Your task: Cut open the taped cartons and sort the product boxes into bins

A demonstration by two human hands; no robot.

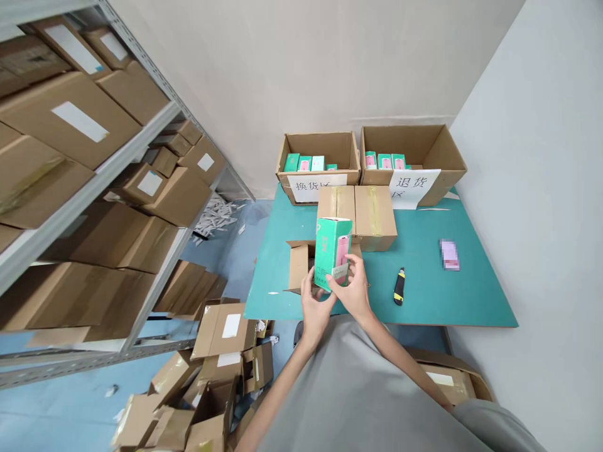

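Both my hands hold a green product box [332, 251] with a pink picture on its front, upright above the near edge of the green table [424, 301]. My left hand [313, 307] grips its lower left corner from below. My right hand [353, 289] wraps its lower right side, fingers closed on it. Just behind the box lies a small open cardboard carton [298, 263] with its flaps spread. A sealed, taped carton [358, 213] sits behind that.
Two open cartons [320, 157] [414, 157] with paper signs stand at the table's back, holding similar green boxes. A black and yellow utility knife [399, 285] and a small pink item [450, 254] lie on the right. Metal shelving with cartons [94, 188] fills the left; flattened boxes [207, 383] litter the floor.
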